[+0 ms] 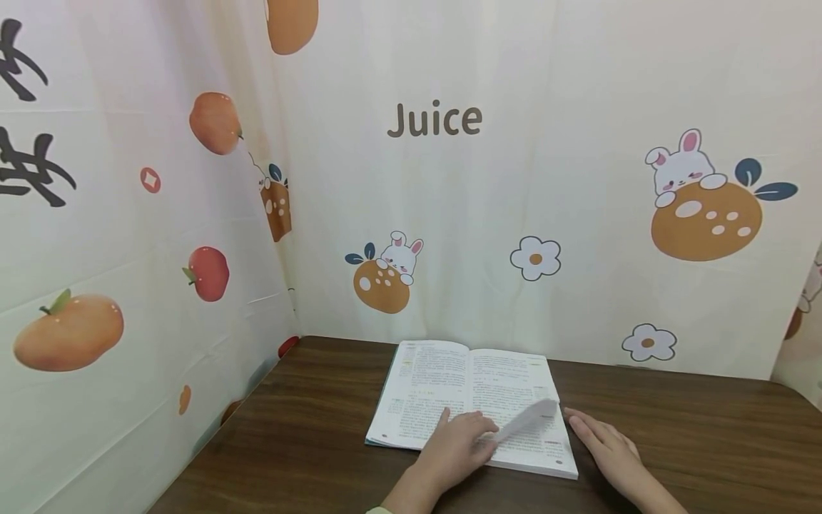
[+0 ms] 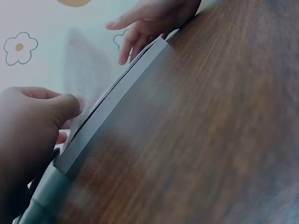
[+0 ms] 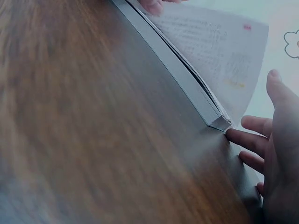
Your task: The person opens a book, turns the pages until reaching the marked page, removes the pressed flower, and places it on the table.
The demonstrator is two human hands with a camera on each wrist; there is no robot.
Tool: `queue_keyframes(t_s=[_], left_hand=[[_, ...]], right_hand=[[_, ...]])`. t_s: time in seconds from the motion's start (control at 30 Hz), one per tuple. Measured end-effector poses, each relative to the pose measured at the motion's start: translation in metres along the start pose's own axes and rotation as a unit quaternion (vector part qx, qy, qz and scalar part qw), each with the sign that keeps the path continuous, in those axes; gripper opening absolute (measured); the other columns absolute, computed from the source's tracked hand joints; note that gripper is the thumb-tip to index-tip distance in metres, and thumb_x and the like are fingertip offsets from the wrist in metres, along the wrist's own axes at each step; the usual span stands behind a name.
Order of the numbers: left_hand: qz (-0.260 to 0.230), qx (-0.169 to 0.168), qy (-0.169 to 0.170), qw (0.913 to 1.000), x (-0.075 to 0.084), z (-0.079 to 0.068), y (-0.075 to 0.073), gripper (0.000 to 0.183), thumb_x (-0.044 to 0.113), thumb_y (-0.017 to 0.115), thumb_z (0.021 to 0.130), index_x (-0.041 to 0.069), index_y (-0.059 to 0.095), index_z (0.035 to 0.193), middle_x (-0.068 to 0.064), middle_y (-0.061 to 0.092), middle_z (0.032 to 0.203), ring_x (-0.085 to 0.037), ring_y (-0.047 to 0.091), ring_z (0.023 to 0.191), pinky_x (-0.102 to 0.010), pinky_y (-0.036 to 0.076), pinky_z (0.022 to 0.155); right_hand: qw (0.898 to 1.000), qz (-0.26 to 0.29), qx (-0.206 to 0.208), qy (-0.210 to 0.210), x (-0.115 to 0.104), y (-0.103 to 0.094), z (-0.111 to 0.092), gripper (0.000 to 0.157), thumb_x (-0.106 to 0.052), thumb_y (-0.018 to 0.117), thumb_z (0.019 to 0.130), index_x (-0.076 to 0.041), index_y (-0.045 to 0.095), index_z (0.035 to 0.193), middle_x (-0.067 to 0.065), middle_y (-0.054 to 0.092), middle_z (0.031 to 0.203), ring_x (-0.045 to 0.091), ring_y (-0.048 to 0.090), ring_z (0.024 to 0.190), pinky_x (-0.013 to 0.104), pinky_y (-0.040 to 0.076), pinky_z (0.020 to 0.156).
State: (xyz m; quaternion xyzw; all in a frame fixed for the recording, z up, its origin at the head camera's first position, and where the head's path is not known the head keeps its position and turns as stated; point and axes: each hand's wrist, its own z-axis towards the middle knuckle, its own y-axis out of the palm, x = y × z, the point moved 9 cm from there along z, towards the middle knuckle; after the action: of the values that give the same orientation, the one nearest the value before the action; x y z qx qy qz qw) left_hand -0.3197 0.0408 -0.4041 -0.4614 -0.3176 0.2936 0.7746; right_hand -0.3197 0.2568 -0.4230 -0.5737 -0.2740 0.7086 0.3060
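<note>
An open book (image 1: pixel 443 385) with printed text lies on the table. One page (image 1: pixel 529 420) on its right side stands partly lifted and curved. My left hand (image 1: pixel 457 446) is over the book's lower middle and pinches that page near its lower edge; the left wrist view shows the thumb (image 2: pixel 70 106) against the raised page (image 2: pixel 86 65). Just off the book's right edge is my right hand (image 1: pixel 606 446), with fingers extended and nothing held. In the right wrist view a fingertip of the right hand (image 3: pixel 280 140) is at the corner of the page block (image 3: pixel 187 88).
The book rests on a dark brown wooden table (image 1: pixel 308 428). Behind it hangs a pale curtain (image 1: pixel 462 285) printed with rabbits, oranges, flowers and the word "Juice". Another printed curtain (image 1: pixel 141 250) runs along the left side.
</note>
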Motion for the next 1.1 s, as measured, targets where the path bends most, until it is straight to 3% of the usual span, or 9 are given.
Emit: queue_keyframes(t_s=[0.17, 0.37, 0.5, 0.6, 0.7, 0.77, 0.93, 1.1], left_hand=[[0.000, 0.017, -0.005, 0.9998, 0.000, 0.000, -0.003, 0.033, 0.016, 0.065, 0.080, 0.028, 0.062, 0.110, 0.017, 0.061, 0.112, -0.003, 0.052, 0.112, -0.054, 0.036, 0.098], [0.002, 0.047, -0.016, 0.9988, -0.002, 0.001, -0.009, 0.026, 0.030, 0.055, 0.092, 0.022, 0.062, 0.116, 0.012, 0.064, 0.111, -0.005, 0.057, 0.107, -0.050, 0.040, 0.095], [0.005, 0.122, -0.012, 0.9925, -0.004, 0.000, -0.022, 0.041, 0.029, 0.053, 0.093, 0.011, 0.050, 0.130, 0.000, 0.061, 0.119, -0.013, 0.057, 0.109, -0.040, 0.046, 0.092], [0.005, 0.200, -0.007, 0.9798, -0.005, -0.004, -0.034, 0.065, 0.018, 0.062, 0.086, 0.008, 0.031, 0.142, -0.008, 0.046, 0.137, -0.021, 0.050, 0.119, -0.038, 0.045, 0.092], [0.007, 0.250, -0.005, 0.9681, -0.006, -0.007, -0.041, 0.088, 0.011, 0.067, 0.077, 0.010, 0.014, 0.147, -0.011, 0.022, 0.150, -0.024, 0.037, 0.129, -0.043, 0.041, 0.096], [0.021, 0.271, -0.006, 0.9625, -0.007, -0.009, -0.044, 0.093, 0.009, 0.069, 0.073, 0.011, 0.012, 0.147, -0.013, 0.013, 0.152, -0.026, 0.029, 0.132, -0.045, 0.039, 0.096], [0.057, 0.295, -0.008, 0.9539, -0.006, -0.011, -0.048, 0.092, 0.007, 0.070, 0.068, 0.012, 0.021, 0.145, -0.017, 0.006, 0.152, -0.029, 0.015, 0.138, -0.042, 0.027, 0.105], [0.071, 0.311, 0.001, 0.9478, -0.005, -0.013, -0.050, 0.091, 0.002, 0.068, 0.063, 0.014, 0.029, 0.144, -0.020, 0.007, 0.150, -0.033, 0.013, 0.138, -0.035, 0.008, 0.112]], right_hand=[[1.000, -0.002, 0.001, -0.006, -0.001, -0.001, 0.000, 0.054, -0.039, 0.031, 0.100, 0.002, 0.049, 0.130, 0.028, 0.045, 0.131, 0.049, 0.036, 0.120, 0.064, 0.021, 0.086], [1.000, 0.001, -0.009, 0.009, 0.000, 0.000, 0.000, 0.056, -0.041, 0.032, 0.099, 0.002, 0.048, 0.131, 0.029, 0.045, 0.132, 0.048, 0.035, 0.120, 0.065, 0.020, 0.087], [1.000, 0.002, -0.017, 0.019, 0.001, 0.002, 0.000, 0.058, -0.044, 0.032, 0.099, 0.002, 0.047, 0.132, 0.029, 0.043, 0.133, 0.047, 0.034, 0.120, 0.065, 0.019, 0.088], [1.000, 0.001, -0.017, 0.020, 0.001, 0.002, 0.000, 0.058, -0.044, 0.032, 0.099, 0.001, 0.047, 0.132, 0.029, 0.043, 0.133, 0.047, 0.034, 0.120, 0.064, 0.019, 0.088], [1.000, 0.003, -0.017, 0.023, 0.000, 0.002, -0.001, 0.058, -0.044, 0.033, 0.099, 0.001, 0.047, 0.132, 0.029, 0.043, 0.133, 0.046, 0.035, 0.120, 0.064, 0.019, 0.088], [1.000, 0.003, -0.019, 0.025, 0.001, 0.002, 0.000, 0.059, -0.045, 0.033, 0.099, 0.001, 0.047, 0.132, 0.029, 0.043, 0.133, 0.046, 0.035, 0.120, 0.063, 0.019, 0.089], [0.999, 0.002, -0.023, 0.028, 0.003, 0.003, 0.001, 0.059, -0.045, 0.032, 0.099, 0.001, 0.047, 0.133, 0.029, 0.043, 0.133, 0.047, 0.034, 0.120, 0.063, 0.019, 0.089], [0.999, -0.001, -0.023, 0.028, 0.003, 0.003, 0.001, 0.058, -0.044, 0.033, 0.099, 0.001, 0.047, 0.132, 0.029, 0.043, 0.133, 0.048, 0.034, 0.121, 0.064, 0.019, 0.088]])
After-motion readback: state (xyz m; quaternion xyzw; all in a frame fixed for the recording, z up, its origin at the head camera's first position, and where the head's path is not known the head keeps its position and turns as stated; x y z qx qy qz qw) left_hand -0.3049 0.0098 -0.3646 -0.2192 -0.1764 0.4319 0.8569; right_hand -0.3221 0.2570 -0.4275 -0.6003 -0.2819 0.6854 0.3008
